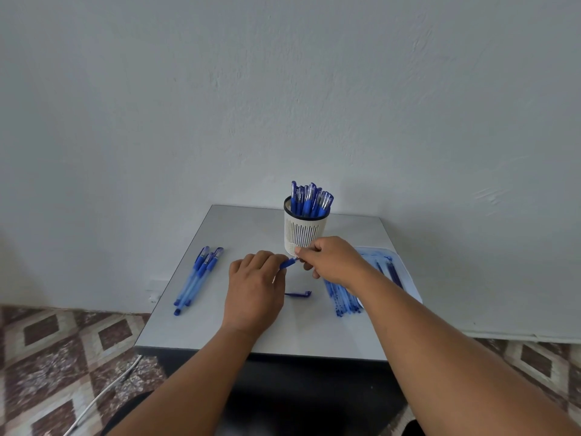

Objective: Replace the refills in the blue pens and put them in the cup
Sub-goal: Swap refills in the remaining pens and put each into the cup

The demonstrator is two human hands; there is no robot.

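A blue pen (287, 263) is held between both hands above the middle of the grey table (220, 325). My left hand (256, 286) grips its barrel; most of the barrel is hidden under the fingers. My right hand (330, 259) pinches the pen's tip end. Just behind the hands stands a white slotted cup (303, 232) with several blue capped pens (309, 198) upright in it. A loose blue cap (298, 294) lies on the table below the hands. Several blue pens (198, 278) lie in a bundle at the left.
Several refills (344, 298) lie on a white sheet (405, 272) at the right, partly under my right forearm. The table stands against a pale wall. A patterned tile floor and a white cable (100, 401) lie to the lower left.
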